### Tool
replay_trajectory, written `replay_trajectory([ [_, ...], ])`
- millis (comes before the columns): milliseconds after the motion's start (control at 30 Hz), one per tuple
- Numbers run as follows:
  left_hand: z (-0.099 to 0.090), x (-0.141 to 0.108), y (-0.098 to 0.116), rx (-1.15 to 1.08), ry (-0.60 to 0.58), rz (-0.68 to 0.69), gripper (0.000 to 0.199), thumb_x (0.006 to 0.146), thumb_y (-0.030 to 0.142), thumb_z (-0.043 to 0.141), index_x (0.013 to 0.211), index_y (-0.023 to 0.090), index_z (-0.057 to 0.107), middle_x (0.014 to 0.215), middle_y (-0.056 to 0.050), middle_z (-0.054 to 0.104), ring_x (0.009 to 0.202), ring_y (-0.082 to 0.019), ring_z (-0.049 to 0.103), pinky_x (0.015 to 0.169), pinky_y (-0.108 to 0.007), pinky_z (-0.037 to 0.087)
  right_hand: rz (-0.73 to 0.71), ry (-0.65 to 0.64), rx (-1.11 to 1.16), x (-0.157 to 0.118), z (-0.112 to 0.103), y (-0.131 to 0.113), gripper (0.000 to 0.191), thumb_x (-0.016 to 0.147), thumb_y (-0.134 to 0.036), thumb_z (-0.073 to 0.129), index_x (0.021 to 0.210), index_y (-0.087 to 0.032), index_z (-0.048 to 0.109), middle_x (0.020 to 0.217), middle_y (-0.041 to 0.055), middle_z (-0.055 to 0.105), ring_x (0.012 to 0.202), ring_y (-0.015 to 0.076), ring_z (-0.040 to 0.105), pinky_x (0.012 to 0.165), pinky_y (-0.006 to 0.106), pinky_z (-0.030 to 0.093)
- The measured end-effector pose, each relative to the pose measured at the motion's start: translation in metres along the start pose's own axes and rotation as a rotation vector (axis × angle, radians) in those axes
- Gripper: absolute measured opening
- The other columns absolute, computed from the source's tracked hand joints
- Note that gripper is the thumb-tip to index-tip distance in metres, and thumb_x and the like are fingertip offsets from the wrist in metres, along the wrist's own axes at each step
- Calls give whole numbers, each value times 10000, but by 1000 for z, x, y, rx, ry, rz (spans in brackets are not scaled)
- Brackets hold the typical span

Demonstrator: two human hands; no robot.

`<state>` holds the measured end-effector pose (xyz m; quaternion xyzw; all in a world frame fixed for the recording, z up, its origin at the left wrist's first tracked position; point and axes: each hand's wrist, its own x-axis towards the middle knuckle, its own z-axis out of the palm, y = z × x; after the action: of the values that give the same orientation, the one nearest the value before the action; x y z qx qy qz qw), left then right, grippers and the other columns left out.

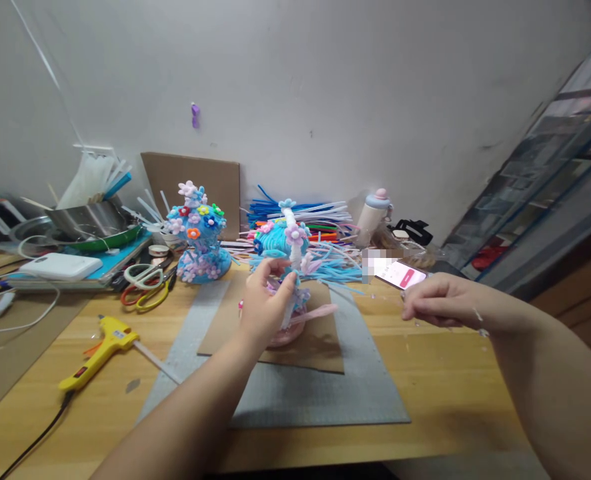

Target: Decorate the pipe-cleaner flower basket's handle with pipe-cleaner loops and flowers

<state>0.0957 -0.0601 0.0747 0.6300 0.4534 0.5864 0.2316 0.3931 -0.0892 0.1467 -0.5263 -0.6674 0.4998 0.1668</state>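
My left hand (pixel 270 293) is closed around the lower part of a pipe-cleaner flower craft (pixel 295 235), its thumb and fingers at the white stem. The craft has a blue fuzzy bundle, pink and lilac flowers and a round pink base (pixel 281 340). A pale pink pipe-cleaner strip (pixel 318 312) sticks out to its right. My right hand (pixel 438 300) hangs over the table beside a lit phone (pixel 398 272), fingers curled together; whatever is in them, if anything, is hidden. The craft stands on a cardboard sheet (pixel 325 357) over a grey cutting mat (pixel 365 400).
A yellow hot glue gun (pixel 100 353) lies at left, its cord running forward. Behind it are scissors (pixel 148 283) and a white box (pixel 61 267). A second flower craft (pixel 195 230), bundled pipe cleaners (pixel 335 263) and a bottle (pixel 372 220) stand at the back.
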Motion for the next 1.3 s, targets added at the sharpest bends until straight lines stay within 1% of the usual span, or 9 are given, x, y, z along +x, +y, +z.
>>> replay_trajectory([
  [133, 0, 1, -1, -26, 6, -6, 145, 823, 277, 608, 942, 197, 626, 878, -21, 639, 855, -168, 576, 790, -289, 427, -77, 172, 237, 21, -1, -11, 282, 866, -456, 561, 746, -225, 669, 511, -36, 344, 420, 91, 221, 445, 269, 132],
  [233, 0, 1, -1, -24, 14, -22, 162, 822, 292, 612, 951, 194, 626, 889, -23, 635, 868, -169, 572, 800, -293, 423, -128, 248, 497, 48, -11, -24, 221, 839, -365, 602, 717, -183, 629, 466, -57, 338, 359, 46, 199, 390, 233, 102],
  [300, 0, 1, 0, -22, 12, -33, 168, 820, 292, 611, 954, 192, 626, 896, -25, 635, 872, -170, 572, 804, -295, 422, -133, 243, 598, 66, -18, -34, 170, 833, -302, 608, 739, -161, 618, 463, -62, 354, 342, 29, 204, 370, 212, 94],
  [400, -1, 0, 1, -28, 5, -42, 155, 817, 286, 609, 938, 190, 629, 883, -24, 638, 856, -168, 578, 794, -293, 424, -116, 232, 641, 88, -23, -50, 144, 865, -252, 567, 776, -147, 609, 483, -68, 359, 335, 17, 210, 359, 192, 107],
  [567, -2, 1, 2, -24, 2, -48, 154, 812, 280, 609, 937, 194, 635, 883, -24, 645, 856, -172, 585, 790, -296, 425, -27, 257, 704, 100, -15, -63, 198, 914, -225, 474, 765, -150, 582, 456, -76, 363, 309, 23, 206, 336, 178, 113],
  [733, -1, 3, 0, -44, -5, -34, 150, 810, 268, 604, 932, 186, 633, 876, -25, 644, 852, -171, 588, 788, -292, 431, 2, 259, 905, 83, -2, -38, 202, 897, -255, 479, 725, -171, 541, 421, -90, 350, 293, 29, 211, 324, 174, 147],
  [867, 1, 3, -1, -81, -2, -35, 138, 812, 260, 602, 922, 181, 628, 868, -25, 640, 849, -167, 589, 784, -284, 436, 45, 254, 958, 75, 11, -10, 161, 871, -257, 513, 726, -186, 506, 432, -103, 359, 293, 30, 218, 327, 169, 142],
  [1167, 0, 4, -5, -91, 10, -29, 140, 819, 263, 611, 936, 188, 631, 879, -18, 641, 857, -166, 593, 794, -284, 435, 146, 270, 978, 101, 23, 10, 116, 861, -262, 512, 774, -192, 478, 432, -121, 331, 296, 31, 199, 337, 163, 151],
  [1300, -1, 4, -6, -64, -20, 60, 79, 831, 212, 586, 889, 196, 638, 871, -10, 644, 871, -164, 589, 814, -283, 424, 168, 269, 995, 108, 28, 16, 91, 887, -251, 485, 815, -197, 498, 424, -123, 320, 289, 41, 201, 329, 169, 155],
])
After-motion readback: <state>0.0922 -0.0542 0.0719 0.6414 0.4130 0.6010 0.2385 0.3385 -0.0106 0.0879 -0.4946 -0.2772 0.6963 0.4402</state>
